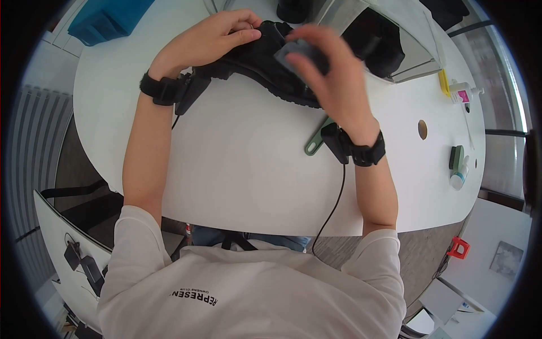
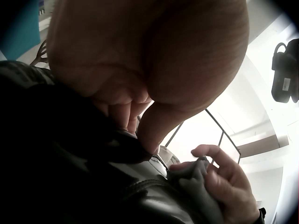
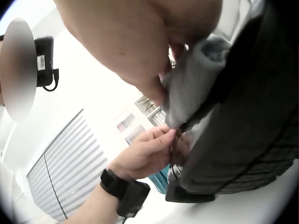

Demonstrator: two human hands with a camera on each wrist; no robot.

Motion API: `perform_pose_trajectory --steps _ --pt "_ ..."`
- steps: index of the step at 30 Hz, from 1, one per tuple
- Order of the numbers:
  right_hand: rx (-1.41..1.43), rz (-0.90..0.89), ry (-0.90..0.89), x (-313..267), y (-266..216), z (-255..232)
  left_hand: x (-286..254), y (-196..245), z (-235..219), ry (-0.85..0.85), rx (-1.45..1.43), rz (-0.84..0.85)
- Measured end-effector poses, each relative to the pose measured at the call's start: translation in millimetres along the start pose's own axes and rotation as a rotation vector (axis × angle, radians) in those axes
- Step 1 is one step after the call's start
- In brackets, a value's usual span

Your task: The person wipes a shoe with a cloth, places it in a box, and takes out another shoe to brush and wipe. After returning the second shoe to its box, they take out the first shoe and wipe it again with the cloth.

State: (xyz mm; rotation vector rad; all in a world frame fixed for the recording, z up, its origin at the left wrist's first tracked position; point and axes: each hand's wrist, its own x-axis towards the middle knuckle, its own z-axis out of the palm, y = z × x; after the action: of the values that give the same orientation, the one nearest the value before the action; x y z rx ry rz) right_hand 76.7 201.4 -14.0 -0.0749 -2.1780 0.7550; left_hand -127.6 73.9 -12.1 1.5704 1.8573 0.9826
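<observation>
A black leather shoe (image 1: 251, 59) with a thick ridged sole lies on the white table, across the top of the head view. My left hand (image 1: 206, 42) holds its upper at the left part. In the left wrist view, that thumb and fingers pinch an edge of the shoe's opening. My right hand (image 1: 344, 79), slightly blurred, grips a bunched grey cloth (image 3: 191, 81) over the other end of the shoe. The cloth (image 2: 196, 184) lies against the shiny leather in the left wrist view. Beneath my right wrist, a green handle (image 1: 311, 146) with a slot pokes out.
Behind my right hand stands a clear-sided box (image 1: 420, 48) with black footwear (image 1: 375, 42) in it. A teal bag (image 1: 107, 20) sits at the far left. Along the right are a yellow item (image 1: 444, 83), a white bottle (image 1: 462, 93), a green brush (image 1: 456, 158) and a small bottle (image 1: 459, 176).
</observation>
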Motion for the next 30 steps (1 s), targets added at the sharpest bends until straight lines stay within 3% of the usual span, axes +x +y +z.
perform_pose_trajectory --steps 1,4,5,7,9,13,15,17,26,30 --pt "-0.105 -0.118 -0.168 -2 3 2 0 -2 1 0.0 0.002 0.002" --pt "-0.197 -0.203 -0.19 -3 6 4 1 -8 3 0.079 0.091 0.049" --pt "-0.196 -0.201 -0.195 -5 4 3 1 -4 1 0.04 0.052 0.023" --pt "-0.096 -0.015 -0.219 -5 -5 1 0 -3 1 0.003 0.014 0.0" --pt "-0.117 -0.002 -0.186 -2 -4 0 1 -9 4 0.08 0.066 0.056" --pt "-0.295 -0.009 -0.151 -1 -3 -7 -1 -4 3 0.051 0.04 0.033" --pt "-0.229 0.02 -0.183 1 -3 -10 2 -9 5 0.116 0.158 0.12" --pt "-0.161 0.07 -0.221 -2 -4 -10 1 -2 2 0.084 0.16 0.098" --pt "-0.207 -0.119 -0.054 2 0 -1 -12 33 11 0.018 0.244 0.159" --pt "-0.236 -0.135 -0.048 -5 0 7 -8 17 8 0.052 0.242 0.179"
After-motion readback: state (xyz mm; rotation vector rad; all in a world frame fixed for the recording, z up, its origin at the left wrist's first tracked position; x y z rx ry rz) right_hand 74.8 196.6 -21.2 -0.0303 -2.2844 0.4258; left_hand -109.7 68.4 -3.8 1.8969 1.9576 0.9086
